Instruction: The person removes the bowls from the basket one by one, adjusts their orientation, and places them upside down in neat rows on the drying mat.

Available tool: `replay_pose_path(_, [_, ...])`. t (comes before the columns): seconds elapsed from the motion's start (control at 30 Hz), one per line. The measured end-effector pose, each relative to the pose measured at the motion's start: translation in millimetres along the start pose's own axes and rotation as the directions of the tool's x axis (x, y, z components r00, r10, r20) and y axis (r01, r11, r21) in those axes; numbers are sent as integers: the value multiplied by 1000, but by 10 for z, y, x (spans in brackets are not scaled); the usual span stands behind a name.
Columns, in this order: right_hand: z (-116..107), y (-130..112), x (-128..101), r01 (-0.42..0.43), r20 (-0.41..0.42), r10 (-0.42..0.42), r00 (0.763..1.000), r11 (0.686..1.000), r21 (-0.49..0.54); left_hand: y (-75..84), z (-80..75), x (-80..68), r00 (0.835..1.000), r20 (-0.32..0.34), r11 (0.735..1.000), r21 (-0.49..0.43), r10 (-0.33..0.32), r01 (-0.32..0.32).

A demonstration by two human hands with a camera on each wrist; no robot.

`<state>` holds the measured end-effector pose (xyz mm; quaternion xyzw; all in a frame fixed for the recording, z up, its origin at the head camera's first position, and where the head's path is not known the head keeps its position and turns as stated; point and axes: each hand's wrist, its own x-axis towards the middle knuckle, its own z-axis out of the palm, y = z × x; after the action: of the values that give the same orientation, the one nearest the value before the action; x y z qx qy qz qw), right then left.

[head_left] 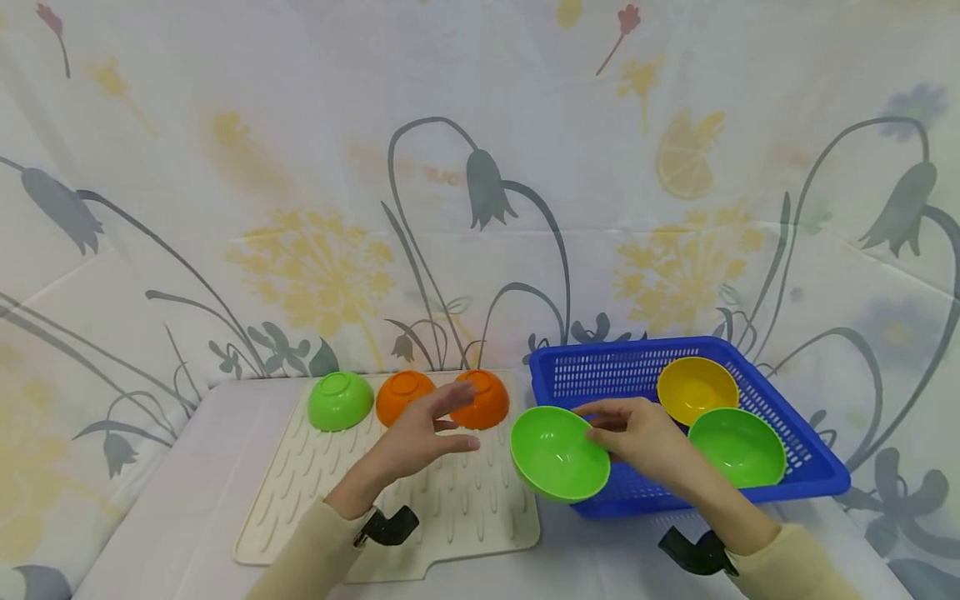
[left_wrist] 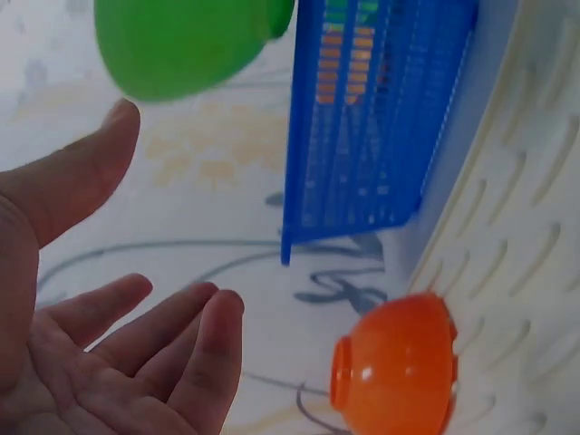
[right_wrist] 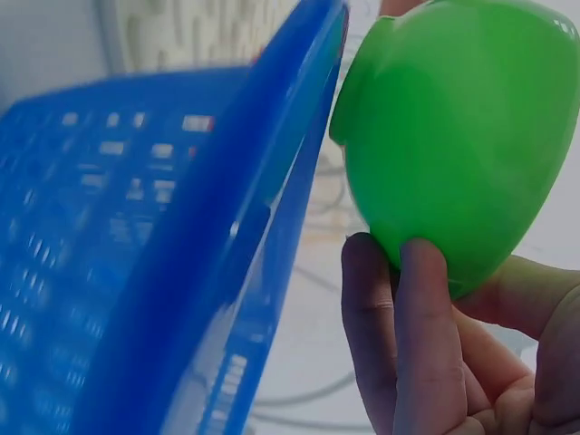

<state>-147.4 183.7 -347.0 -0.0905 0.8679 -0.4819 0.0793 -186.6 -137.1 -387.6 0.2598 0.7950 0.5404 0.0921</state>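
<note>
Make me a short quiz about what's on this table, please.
1. True or false: three bowls lie upside down on the cream mat.
2. Which hand grips the green bowl? A) left B) right
3. How many bowls sit inside the blue basket?

Key:
1. True: one green, two orange.
2. B: the right hand grips it; the left hand is open.
3. Two: the yellow bowl and a second green one.

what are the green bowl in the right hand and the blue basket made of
Green bowl: likely plastic, smooth and glossy, even colour with soft highlights. Blue basket: looks like moulded plastic, its walls a grid of small slots. The right hand grips the bowl.
</note>
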Motion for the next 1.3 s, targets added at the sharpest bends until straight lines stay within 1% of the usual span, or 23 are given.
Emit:
replay_pose_path(0.13, [94,-41,-15,23,-8,-23,1000,1000,-7,97,108,-73,993,108,999,-40,39,-35])
replay_pose_path(0.2, [144,-58,-8,36,-10,-37,999,999,-11,136,156,-107,988,149,996,-77,47,-36])
replay_pose_path(0.3, [216,-82,10,49,-19,-49,999,999,-22,175,206,-150,981,187,991,-127,59,-35])
replay_pose_path(0.4, [287,-108,43,62,-36,-63,997,998,-18,198,216,-189,977,201,985,-166,69,-36])
replay_pose_path(0.53, [362,-132,87,68,-69,-67,995,998,8,207,217,-212,978,189,982,-184,88,-53])
replay_pose_path(0.73, [459,-156,115,56,-80,-52,995,997,52,185,237,-244,989,135,982,-185,55,-30])
replay_pose_path(0.83, [489,-159,114,54,-76,-48,996,996,76,172,236,-258,991,125,981,-195,42,-17])
replay_pose_path(0.97, [516,-154,108,57,-75,-49,996,993,107,150,223,-265,992,120,982,-186,47,-24])
replay_pose_path(1.13, [557,-158,103,75,-90,-66,994,991,111,105,186,-278,996,73,990,-139,49,-39])
replay_pose_path(1.2, [570,-162,96,88,-102,-77,992,991,103,72,164,-279,998,50,991,-132,40,-33])
replay_pose_path(1.3, [589,-161,77,115,-129,-104,986,990,77,14,128,-274,999,27,989,-146,17,-13])
